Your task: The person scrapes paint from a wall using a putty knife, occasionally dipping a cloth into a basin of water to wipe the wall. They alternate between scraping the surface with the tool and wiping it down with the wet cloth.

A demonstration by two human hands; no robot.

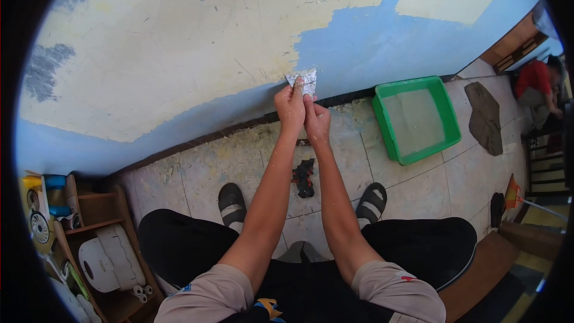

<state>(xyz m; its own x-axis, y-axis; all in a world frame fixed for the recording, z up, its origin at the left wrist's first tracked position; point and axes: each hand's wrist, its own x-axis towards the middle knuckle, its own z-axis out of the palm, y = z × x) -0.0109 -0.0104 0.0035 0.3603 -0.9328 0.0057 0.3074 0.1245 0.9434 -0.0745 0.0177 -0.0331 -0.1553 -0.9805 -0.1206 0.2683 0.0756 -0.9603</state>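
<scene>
A flat metal scraper blade [309, 78], speckled with paint bits, is pressed to the wall where blue paint [353, 42] borders the scraped cream surface [179, 42]. My left hand [289, 106] is closed on the blade's left side, thumb on its face. My right hand [317, 118] grips its lower right edge, close beside the left. Whether the blade has a handle is hidden by my fingers. Below my forearms, a dark tool with orange parts [305, 177] lies on the tiles between my feet.
A green tub [403, 157] with cloudy water stands right by the wall. Dark cloth [484, 118] lies beyond it. A person in red [534, 81] crouches far right. At left is a wooden shelf [95, 196] with household items. Paint flakes [209, 164] litter the floor.
</scene>
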